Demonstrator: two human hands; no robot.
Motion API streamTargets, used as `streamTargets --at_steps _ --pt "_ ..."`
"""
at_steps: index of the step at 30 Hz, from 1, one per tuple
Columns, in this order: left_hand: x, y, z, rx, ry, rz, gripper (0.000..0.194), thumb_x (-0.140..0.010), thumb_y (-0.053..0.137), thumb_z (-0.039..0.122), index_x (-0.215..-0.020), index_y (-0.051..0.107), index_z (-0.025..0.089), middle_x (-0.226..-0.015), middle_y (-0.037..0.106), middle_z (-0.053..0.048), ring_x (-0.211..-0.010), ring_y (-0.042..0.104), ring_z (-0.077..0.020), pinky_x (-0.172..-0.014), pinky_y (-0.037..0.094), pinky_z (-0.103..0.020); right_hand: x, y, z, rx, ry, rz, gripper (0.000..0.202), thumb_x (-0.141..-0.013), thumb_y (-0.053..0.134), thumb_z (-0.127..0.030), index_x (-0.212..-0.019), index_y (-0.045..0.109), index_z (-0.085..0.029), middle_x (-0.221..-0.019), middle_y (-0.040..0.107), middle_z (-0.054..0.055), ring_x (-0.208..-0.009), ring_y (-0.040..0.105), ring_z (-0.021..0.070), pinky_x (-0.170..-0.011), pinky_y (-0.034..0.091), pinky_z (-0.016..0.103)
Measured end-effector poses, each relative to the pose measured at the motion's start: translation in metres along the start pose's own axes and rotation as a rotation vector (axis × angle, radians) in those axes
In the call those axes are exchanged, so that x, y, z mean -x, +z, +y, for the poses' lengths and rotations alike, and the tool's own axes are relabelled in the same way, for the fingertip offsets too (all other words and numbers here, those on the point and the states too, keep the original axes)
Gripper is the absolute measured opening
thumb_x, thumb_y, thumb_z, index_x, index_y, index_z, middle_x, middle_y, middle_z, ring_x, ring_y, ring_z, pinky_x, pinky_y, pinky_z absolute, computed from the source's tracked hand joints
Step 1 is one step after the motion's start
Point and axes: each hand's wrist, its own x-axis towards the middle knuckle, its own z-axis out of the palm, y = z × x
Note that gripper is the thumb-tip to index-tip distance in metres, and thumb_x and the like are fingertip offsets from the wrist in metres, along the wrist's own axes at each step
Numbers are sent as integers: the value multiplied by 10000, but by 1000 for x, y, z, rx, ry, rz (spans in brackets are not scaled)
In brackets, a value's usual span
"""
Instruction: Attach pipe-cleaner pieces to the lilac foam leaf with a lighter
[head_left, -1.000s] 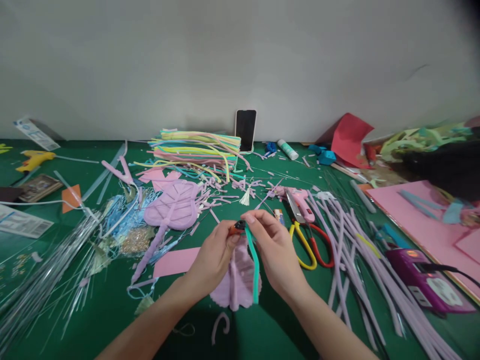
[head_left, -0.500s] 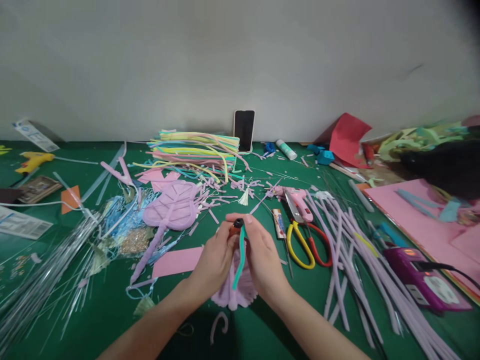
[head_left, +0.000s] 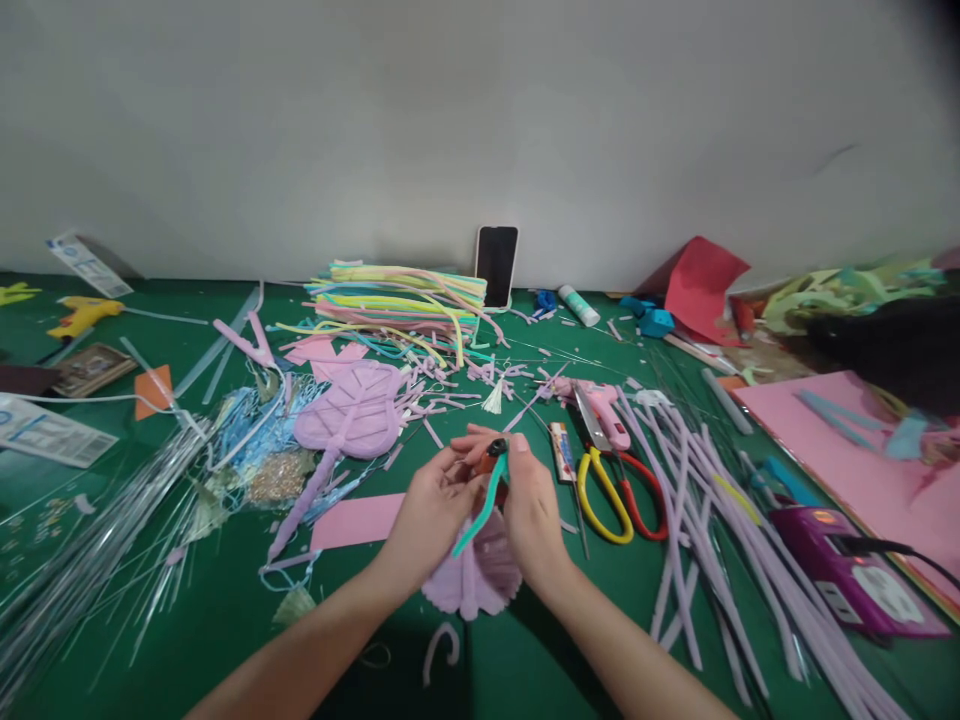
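Near the middle, my left hand and my right hand meet around a small brown item with a dark round end, which I cannot make out fully. A teal fuzzy strip hangs from between them, its free end pointing down and left. My right thumb presses at the strip's upper end. My left fingers are bent against the brown item. Below the hands, a lilac scalloped piece lies on the green table. A short curled lilac strip is nearer the front.
To the left lie a lilac leaf-shaped fan, blue tassels and clear sticks. Scissors, a pink glue gun, lilac strips and a purple power box are right. A phone leans on the wall.
The brown item and the teal strip's upper end have shifted slightly right, and its free end has swung left. More of the lilac scalloped piece shows. The whole view has shifted slightly.
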Motion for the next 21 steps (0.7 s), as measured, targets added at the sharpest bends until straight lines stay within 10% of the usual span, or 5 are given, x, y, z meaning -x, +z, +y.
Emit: streamTargets --at_steps 7,15,21 --pt "3 2 -4 69 -31 -42 286 -745 722 362 -904 585 168 -793 610 -1 -735 608 -126 -693 504 -245 -7 -8 8 -206 197 -76 542 -873 377 -627 -757 670 -186 -680 658 43 -496 504 141 -423 350 269" --pt "1 6 0 -19 -9 140 287 -627 787 325 -588 563 150 -600 602 41 -581 590 -97 -586 495 -195 -9 0 4 -297 189 -70 528 -879 341 -573 -547 507 -198 -513 457 -18 -474 357 107 -453 273 255" --pt "1 6 -1 -42 -2 101 237 -638 784 332 -745 683 145 -756 702 -18 -741 669 -158 -721 531 -246 -13 -6 3 -301 85 -29 505 -902 307 -520 -545 475 -205 -542 434 -16 -490 356 111 -459 273 258"
